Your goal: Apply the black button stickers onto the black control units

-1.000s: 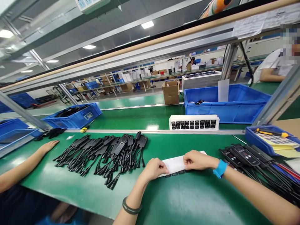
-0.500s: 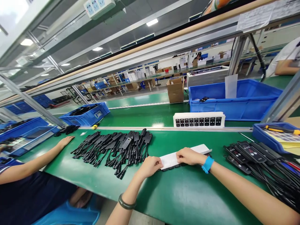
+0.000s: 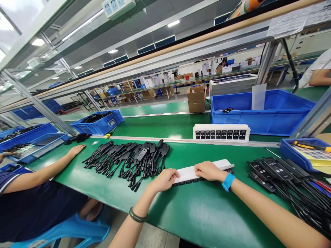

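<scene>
My left hand pinches the left end of a long white strip low over the green bench. On the strip's middle, my right hand is closed, its fingers curled onto the edge. Along the strip's lower side a row of small black pieces shows; how they are fixed is hidden. Beyond my hands a white holder stands upright with several black panels in a row. To my left lies a heap of black cabled units, and at my right a pile of black controllers with cables.
A large blue bin stands at the back right, beside a cardboard box. A smaller blue tray holds papers and a yellow-handled tool. At the left, a co-worker's arm rests on the bench; another blue bin stands beyond it.
The white strip has tilted a little in my hands, and more of the black pieces show beneath it. My left hand has shifted slightly. The whole view has swung a little left.
</scene>
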Demonstrator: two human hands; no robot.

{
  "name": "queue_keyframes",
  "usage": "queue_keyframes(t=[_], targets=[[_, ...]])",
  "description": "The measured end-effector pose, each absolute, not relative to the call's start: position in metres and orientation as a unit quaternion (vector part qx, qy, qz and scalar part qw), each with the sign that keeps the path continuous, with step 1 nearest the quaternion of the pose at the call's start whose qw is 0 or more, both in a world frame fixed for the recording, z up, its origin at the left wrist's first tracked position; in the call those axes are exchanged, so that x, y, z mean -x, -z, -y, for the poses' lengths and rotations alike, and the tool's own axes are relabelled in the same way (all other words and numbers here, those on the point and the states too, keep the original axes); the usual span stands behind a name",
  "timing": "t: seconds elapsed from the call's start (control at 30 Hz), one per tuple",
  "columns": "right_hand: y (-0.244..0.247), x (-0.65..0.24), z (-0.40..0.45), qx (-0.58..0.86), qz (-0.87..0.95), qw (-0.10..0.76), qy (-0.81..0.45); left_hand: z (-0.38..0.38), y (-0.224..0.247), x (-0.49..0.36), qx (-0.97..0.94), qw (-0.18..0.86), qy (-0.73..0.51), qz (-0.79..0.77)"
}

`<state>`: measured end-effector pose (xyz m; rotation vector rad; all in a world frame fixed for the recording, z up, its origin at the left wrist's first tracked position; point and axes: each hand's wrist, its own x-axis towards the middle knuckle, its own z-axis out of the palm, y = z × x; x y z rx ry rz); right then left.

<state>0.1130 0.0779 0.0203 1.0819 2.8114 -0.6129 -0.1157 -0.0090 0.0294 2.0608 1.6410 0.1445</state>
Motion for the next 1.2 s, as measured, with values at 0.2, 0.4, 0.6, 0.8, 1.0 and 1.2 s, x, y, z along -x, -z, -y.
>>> queue_keyframes(t=[0.2, 0.4, 0.6, 0.8, 1.0, 1.2], targets=[[-0.023, -0.110, -0.086, -0.328, -0.922, 0.057, 0.198, -0.004, -0.033, 0.089, -0.758, 0.180, 0.017, -0.627], [-0.025, -0.113, -0.097, -0.307, -0.924, 0.058, 0.222, -0.028, -0.040, 0.093, -0.760, 0.202, 0.102, -0.609], [-0.036, -0.135, -0.110, -0.311, -0.919, 0.087, 0.224, -0.033, -0.043, 0.101, -0.759, 0.231, 0.116, -0.598], [-0.036, -0.131, -0.113, -0.370, -0.904, 0.069, 0.204, -0.026, -0.034, 0.097, -0.749, 0.219, 0.087, -0.620], [-0.038, -0.139, -0.134, -0.356, -0.885, 0.115, 0.277, -0.015, -0.030, 0.104, -0.749, 0.224, 0.021, -0.624], [-0.030, -0.152, -0.127, -0.427, -0.870, 0.074, 0.236, -0.005, -0.023, 0.115, -0.735, 0.212, -0.072, -0.640]])
